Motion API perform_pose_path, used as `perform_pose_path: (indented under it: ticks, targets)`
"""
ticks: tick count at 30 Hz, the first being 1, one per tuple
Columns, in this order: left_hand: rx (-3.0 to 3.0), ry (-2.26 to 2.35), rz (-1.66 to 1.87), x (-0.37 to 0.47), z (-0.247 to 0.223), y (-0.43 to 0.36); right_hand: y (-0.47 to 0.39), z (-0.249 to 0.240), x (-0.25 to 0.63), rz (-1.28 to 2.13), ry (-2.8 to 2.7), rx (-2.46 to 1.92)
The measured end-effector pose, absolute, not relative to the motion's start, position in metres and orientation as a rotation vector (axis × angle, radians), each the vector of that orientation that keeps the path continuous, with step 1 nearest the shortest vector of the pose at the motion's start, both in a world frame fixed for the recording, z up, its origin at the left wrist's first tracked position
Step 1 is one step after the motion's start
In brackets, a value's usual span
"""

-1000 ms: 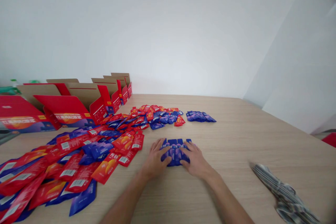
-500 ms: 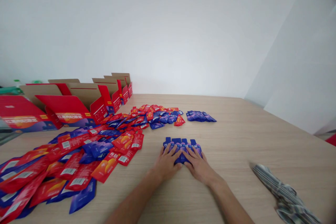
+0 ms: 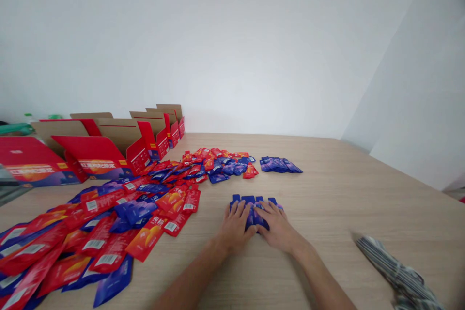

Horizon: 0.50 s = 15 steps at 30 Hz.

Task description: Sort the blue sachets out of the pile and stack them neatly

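On the pale wood table, beneath both palms: blue foil pouches in an overlapping row. Probably light, pliable and a bit slippery, best taken by both outer edges. Left hand and right hand laid flat on top, fingers slightly spread, pressing rather than clenching; thumbs nearly meeting at the near edge.

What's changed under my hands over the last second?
The left hand and right hand moved right and closer together, and the row of blue pouches beneath them shifted right. Neither let go. The mixed pouch pile, open boxes and striped cloth stayed put.
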State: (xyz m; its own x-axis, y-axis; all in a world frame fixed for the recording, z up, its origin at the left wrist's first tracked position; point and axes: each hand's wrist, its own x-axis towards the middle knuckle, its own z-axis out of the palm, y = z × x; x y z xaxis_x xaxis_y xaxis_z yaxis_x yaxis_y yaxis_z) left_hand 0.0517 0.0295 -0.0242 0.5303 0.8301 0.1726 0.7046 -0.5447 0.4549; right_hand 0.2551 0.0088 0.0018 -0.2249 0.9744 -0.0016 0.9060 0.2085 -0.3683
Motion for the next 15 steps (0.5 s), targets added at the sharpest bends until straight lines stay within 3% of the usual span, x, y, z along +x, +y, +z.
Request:
perform_pose_path:
  ticks: [4,15]
  targets:
    - [2.432,1.418,0.610,0.044,-0.016,0.055,0.050,0.016,0.228,0.492,-1.952,-1.590]
    - [2.431,1.798,0.665,0.044,-0.004,0.174,0.197,-0.021,0.187,0.439,-1.484,-1.892]
